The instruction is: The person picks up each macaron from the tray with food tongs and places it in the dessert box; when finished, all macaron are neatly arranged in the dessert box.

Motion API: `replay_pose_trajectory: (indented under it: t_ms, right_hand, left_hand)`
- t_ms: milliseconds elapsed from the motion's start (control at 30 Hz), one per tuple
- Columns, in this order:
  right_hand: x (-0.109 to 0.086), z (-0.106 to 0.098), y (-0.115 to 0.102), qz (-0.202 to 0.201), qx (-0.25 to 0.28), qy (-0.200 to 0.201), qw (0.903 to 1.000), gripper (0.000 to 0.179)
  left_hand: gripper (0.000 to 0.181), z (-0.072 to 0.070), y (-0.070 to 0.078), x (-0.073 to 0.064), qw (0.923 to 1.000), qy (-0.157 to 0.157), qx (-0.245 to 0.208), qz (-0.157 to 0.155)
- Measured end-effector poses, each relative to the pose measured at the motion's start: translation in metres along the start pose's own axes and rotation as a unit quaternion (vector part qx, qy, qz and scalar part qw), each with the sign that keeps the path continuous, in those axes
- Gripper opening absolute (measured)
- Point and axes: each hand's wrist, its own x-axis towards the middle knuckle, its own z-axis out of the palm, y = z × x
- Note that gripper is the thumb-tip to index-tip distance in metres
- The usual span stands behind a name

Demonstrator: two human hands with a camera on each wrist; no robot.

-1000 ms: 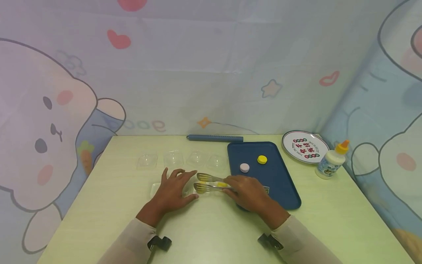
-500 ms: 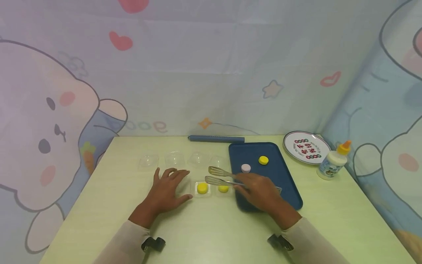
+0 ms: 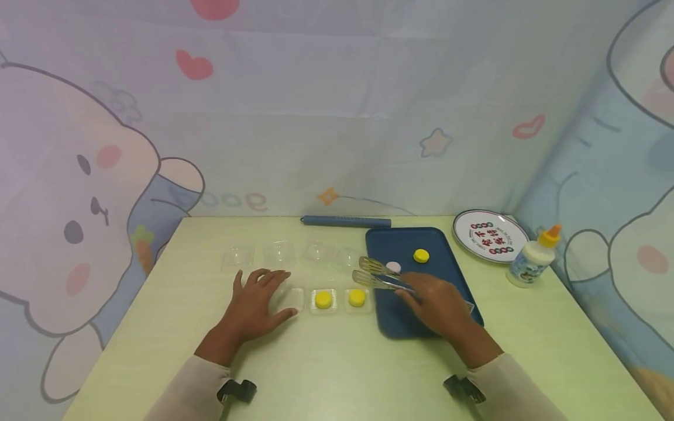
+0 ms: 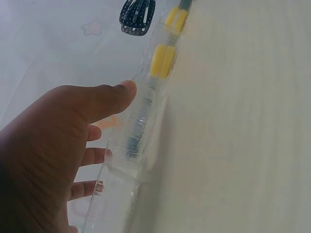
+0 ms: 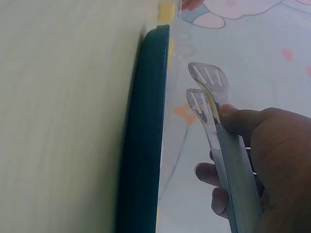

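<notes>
My right hand grips metal tongs over the blue tray; their slotted heads are apart with nothing between them. On that tray lie a pale pink macaron, partly behind the tongs, and a yellow macaron. Left of the tray, two clear plastic boxes each hold a macaron, one yellow macaron nearer my left hand and another yellow macaron by the tray. My left hand is spread, thumb and fingers around an unfilled clear box, partly hidden by the hand.
Several clear plastic lids stand in a row behind the boxes. A grey-blue rod lies along the back edge. Right of the tray are a printed white plate and a bottle with an orange cap. A patterned cloth hangs behind.
The tongs have let go of a yellow macaron, now in the box by the tray. My right hand has moved right with the tongs over the tray; my left hand has shifted slightly left.
</notes>
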Motion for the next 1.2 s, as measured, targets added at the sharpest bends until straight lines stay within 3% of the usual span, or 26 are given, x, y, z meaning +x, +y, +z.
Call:
replay_pose_trajectory:
  t_ms: [267,467,700,1200]
  right_hand:
    - [-0.008,-0.003,0.011,0.031,-0.005,0.025,0.9992,0.035]
    - [-0.013,-0.006,0.020,0.089,-0.004,0.042,0.9951,0.033]
    - [-0.015,-0.012,0.026,0.185,-0.009,0.022,0.9825,0.031]
    - [-0.020,-0.016,0.035,0.288,-0.009,0.023,0.9574,0.033]
  left_hand:
    - [0.078,0.000,-0.007,-0.005,0.9997,0.002,-0.012,-0.022]
    - [0.077,0.002,-0.009,-0.007,0.9996,0.010,-0.017,-0.020]
    - [0.079,0.002,-0.009,-0.009,0.9996,0.014,-0.015,-0.021]
    - [0.079,0.003,-0.010,-0.009,0.9995,0.016,-0.014,-0.022]
